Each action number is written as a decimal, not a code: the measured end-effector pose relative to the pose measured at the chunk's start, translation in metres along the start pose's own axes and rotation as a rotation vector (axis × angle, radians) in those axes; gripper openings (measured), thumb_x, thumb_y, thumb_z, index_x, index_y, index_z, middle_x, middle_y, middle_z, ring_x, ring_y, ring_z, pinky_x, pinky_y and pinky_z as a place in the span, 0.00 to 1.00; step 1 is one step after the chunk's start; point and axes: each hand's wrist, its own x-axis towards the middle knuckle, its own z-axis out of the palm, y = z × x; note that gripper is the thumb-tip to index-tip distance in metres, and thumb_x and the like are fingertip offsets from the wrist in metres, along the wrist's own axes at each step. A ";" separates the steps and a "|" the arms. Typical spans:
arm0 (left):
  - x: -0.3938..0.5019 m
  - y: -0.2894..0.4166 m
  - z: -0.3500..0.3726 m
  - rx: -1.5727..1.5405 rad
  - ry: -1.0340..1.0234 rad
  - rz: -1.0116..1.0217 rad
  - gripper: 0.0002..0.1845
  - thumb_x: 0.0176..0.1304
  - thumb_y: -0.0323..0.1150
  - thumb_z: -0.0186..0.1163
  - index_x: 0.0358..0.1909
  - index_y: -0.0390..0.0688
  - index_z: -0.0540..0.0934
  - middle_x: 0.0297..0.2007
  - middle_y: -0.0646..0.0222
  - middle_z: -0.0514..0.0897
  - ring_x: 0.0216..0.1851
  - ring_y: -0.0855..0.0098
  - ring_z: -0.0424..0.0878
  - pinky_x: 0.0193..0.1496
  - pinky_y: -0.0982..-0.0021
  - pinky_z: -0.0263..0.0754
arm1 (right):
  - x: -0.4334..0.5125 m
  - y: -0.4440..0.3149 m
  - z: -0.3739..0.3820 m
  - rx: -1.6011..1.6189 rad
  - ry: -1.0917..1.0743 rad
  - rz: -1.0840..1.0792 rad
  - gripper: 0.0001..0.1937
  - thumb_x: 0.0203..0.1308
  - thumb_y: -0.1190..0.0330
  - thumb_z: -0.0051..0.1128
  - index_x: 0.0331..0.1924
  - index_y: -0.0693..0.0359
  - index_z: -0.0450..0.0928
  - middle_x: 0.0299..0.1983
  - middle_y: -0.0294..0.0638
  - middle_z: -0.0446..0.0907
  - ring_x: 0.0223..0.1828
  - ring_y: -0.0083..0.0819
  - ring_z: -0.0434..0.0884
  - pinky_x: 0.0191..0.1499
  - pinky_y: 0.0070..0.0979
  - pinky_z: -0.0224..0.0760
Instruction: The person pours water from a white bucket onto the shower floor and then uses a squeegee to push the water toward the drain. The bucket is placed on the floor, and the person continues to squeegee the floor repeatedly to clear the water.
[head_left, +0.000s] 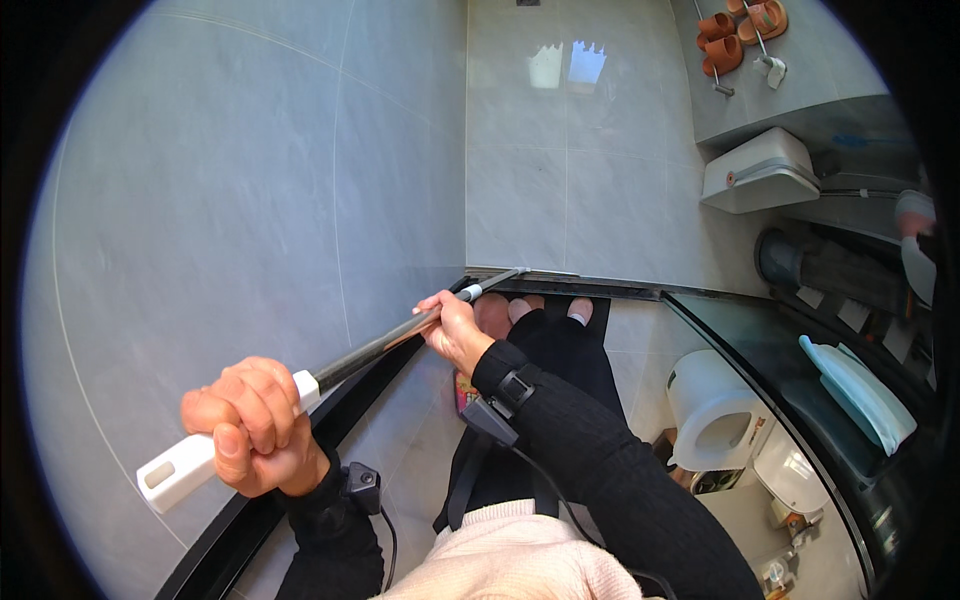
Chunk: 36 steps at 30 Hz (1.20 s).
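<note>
My left hand (259, 424) is wrapped around the white plastic end grip (176, 472) of a long-handled cleaning tool, which has a hanging slot. Farther down, my right hand (454, 330) holds the tool's metal pole (375, 349), just above a white collar (470, 292). The pole slants down and away to a small white joint (523, 270). Its thin head (551, 273) lies low along the far side of a black threshold (600, 287). The head looks narrow from here, so I cannot tell whether it is a squeegee or a mop.
Grey wall tiles (225, 187) rise close on the left. A glass panel with a black frame (757, 390) bounds the right, with a light-blue cloth (859, 394) near it. A white bin (761, 172) stands beyond the threshold. Orange slippers (724, 56) hang on a wall rack.
</note>
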 end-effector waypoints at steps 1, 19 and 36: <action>0.005 -0.006 0.004 0.004 -0.054 -0.002 0.17 0.63 0.33 0.56 0.20 0.49 0.60 0.11 0.80 0.65 0.08 0.84 0.59 0.14 0.78 0.51 | 0.002 -0.007 0.004 -0.002 0.006 -0.045 0.08 0.61 0.76 0.39 0.25 0.67 0.66 0.26 0.50 0.71 0.31 0.43 0.75 0.43 0.43 0.77; -0.004 -0.024 0.015 -0.015 0.062 0.204 0.16 0.60 0.30 0.54 0.18 0.52 0.59 0.08 0.83 0.63 0.08 0.87 0.58 0.21 0.82 0.60 | 0.011 -0.078 0.048 -0.075 -0.357 -0.262 0.12 0.63 0.73 0.43 0.23 0.64 0.69 0.23 0.45 0.72 0.31 0.39 0.76 0.42 0.39 0.75; -0.052 -0.014 0.092 -0.013 -0.089 0.082 0.17 0.64 0.32 0.58 0.21 0.47 0.61 0.11 0.78 0.69 0.07 0.85 0.64 0.10 0.82 0.57 | -0.058 -0.077 -0.068 0.060 -0.028 -0.079 0.06 0.55 0.78 0.46 0.22 0.64 0.68 0.22 0.43 0.70 0.28 0.38 0.74 0.40 0.35 0.75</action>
